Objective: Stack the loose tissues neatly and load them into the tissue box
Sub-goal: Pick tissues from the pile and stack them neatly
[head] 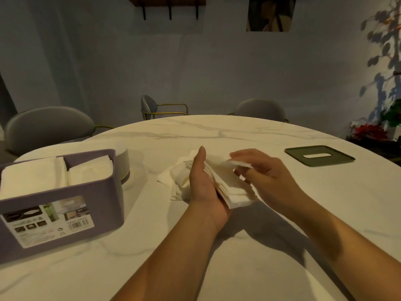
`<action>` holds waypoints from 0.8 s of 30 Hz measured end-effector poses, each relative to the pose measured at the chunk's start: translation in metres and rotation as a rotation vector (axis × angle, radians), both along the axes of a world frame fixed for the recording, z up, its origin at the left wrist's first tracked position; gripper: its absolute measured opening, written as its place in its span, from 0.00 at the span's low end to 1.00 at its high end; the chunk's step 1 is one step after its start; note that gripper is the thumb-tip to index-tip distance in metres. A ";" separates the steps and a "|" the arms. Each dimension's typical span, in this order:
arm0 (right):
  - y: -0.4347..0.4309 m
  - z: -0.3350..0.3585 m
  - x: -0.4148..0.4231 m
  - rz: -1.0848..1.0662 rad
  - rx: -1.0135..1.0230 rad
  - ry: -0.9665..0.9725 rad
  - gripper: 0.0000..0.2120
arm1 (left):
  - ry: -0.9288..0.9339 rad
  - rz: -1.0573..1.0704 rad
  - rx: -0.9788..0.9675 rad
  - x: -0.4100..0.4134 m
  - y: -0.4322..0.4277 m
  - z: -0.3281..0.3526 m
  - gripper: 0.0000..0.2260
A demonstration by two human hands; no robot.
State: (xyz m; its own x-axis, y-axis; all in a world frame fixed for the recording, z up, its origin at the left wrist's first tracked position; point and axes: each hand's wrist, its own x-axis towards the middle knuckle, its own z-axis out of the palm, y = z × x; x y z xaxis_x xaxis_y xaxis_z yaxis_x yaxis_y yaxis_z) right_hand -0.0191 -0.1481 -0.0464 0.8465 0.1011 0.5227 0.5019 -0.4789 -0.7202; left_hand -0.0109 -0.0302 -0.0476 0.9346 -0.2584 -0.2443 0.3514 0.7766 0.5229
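left hand [200,183] fingers straight against tissue stack [230,192] | right hand [268,173] fingers pinch top tissue [237,163]

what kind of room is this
Likely a dining area, home or café: a round marble-look table, grey chairs drawn up around it, and a wall shelf and picture.

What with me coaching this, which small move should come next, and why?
Probably lay the tissue pinched by the right hand onto the stack the left hand steadies; more loose tissues lie crumpled on the table beside it.
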 end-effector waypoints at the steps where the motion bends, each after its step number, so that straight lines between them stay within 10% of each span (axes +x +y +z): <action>1: 0.002 -0.003 0.000 0.032 -0.035 0.034 0.11 | -0.006 0.005 0.010 0.000 0.001 0.000 0.27; 15: 0.004 0.003 -0.003 0.060 0.405 0.595 0.07 | -0.056 0.075 0.071 0.001 0.001 -0.002 0.19; 19: 0.003 -0.001 -0.001 0.110 0.457 0.577 0.25 | -0.093 0.070 0.162 0.001 -0.002 -0.002 0.20; 24: -0.018 0.004 0.006 0.062 0.841 0.526 0.11 | -0.194 0.280 0.415 0.009 0.000 -0.004 0.15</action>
State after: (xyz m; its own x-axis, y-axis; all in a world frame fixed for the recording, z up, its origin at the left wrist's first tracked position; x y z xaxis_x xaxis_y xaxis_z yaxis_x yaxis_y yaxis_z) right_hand -0.0132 -0.1662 -0.0423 0.9969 -0.0785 0.0044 0.0283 0.3060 -0.9516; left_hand -0.0017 -0.0301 -0.0512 0.9921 0.0890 -0.0889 0.0268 0.5407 0.8408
